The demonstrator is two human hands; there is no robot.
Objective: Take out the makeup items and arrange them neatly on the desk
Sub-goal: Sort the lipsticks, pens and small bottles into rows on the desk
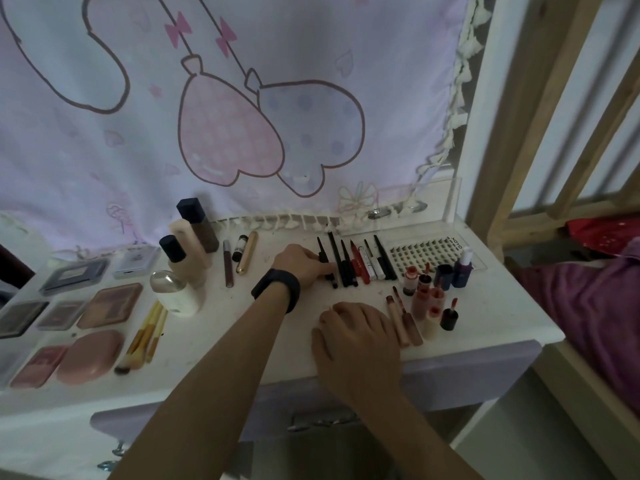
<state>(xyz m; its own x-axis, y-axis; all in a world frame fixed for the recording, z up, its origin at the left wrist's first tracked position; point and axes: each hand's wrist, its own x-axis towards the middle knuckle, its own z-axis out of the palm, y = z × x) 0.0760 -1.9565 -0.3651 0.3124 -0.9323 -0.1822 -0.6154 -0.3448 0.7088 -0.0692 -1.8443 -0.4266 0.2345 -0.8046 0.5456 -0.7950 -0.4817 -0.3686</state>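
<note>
Two hands are at the white desk. Left hand, black wristband, sits at frame centre — fingers pinch the leftmost black pencil in the row of pencils. Right hand rests palm-down below it, fingers relaxed, holding nothing. Palettes lie at frame left, bottles behind them, lip tubes at right of the pencils.

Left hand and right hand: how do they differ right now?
The left hand has a black wristband at its wrist; the right hand has none. The left hand lies farther back, fingers curled on the leftmost black pen; the right hand rests palm-down near the front edge of the desk, holding nothing. Both are over the desk.
</note>
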